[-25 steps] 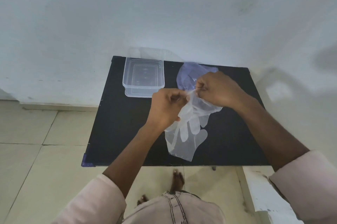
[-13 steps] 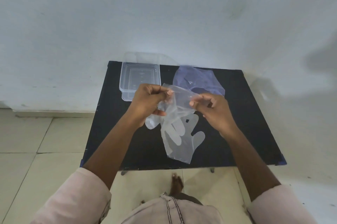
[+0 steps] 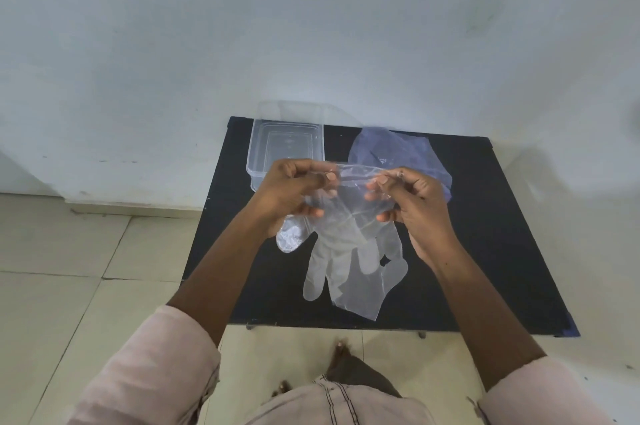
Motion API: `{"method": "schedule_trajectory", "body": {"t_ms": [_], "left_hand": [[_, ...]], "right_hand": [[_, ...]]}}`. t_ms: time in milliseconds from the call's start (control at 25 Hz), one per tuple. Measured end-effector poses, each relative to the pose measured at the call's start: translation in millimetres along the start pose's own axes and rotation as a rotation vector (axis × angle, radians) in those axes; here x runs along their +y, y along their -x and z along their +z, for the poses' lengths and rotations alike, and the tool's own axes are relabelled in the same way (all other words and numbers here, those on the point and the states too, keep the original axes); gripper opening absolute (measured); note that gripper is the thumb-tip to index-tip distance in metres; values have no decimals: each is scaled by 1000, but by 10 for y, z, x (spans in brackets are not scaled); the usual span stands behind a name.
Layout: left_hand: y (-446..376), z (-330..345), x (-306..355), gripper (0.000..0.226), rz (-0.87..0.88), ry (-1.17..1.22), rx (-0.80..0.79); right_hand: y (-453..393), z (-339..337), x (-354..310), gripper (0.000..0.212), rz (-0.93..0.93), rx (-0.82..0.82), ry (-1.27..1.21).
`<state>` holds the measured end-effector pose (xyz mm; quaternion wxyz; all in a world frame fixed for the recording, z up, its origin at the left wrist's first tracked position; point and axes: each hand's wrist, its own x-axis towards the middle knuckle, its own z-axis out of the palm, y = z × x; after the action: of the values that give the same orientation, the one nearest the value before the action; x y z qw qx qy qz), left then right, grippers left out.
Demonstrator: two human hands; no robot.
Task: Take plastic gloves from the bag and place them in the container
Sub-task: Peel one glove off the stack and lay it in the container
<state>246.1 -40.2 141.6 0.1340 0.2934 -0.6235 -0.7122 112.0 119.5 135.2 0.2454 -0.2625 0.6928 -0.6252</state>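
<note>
Just beyond your left hand [image 3: 294, 191], the clear container [image 3: 285, 144] sits open on the black table [image 3: 502, 234], and nothing shows inside it, so by the look of it no glove has gone in yet. The far end of the container is hard to read; something clear seems to stand behind it, perhaps a lid, but you cannot tell.

Your left hand is closed on the cuff edge of the plastic gloves [image 3: 349, 251], thumb and fingers pinching the film. Between your two hands the cuff is stretched out into a see-through band. Below both hands the glove fingers hang down toward you over the table; at least two layers seem to overlap there, though the exact count is not clear.

Your right hand [image 3: 414, 198] pinches the other end of the same cuff, apart from the left with the film spanning the gap. Beyond and just past your right hand lies the bluish bag [image 3: 398, 151], flat on the table and seemingly slack.

So the taking-out step looks done for what you hold. What is left is carrying the gloves up and to the left, past your left hand, and settling them inside the container.
</note>
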Motion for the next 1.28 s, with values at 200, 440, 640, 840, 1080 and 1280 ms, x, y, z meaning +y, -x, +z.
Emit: {"method": "schedule_trajectory", "body": {"t_ms": [200,440,640,840,1080,1280], "left_hand": [[-265,54,38,28,-7,25,76],[-698,-18,76,27,-68,54,132],[-1230,-361,118,25,-116,87,140],[-2056,-884,183,19,-157,77,181],[-2955,-1390,293,25,-145,61,274],[-3349,-1603,414,22,-32,24,282]], "right_hand": [[-368,-88,25,15,52,-59,-29],[-962,-107,118,17,147,-144,-59],[-1548,197,169,19,302,-171,-104],[-2351,724,165,21,373,-136,-151],[-3308,1341,273,21,312,-37,-64],[-3730,1525,214,17,176,20,-10]]}}
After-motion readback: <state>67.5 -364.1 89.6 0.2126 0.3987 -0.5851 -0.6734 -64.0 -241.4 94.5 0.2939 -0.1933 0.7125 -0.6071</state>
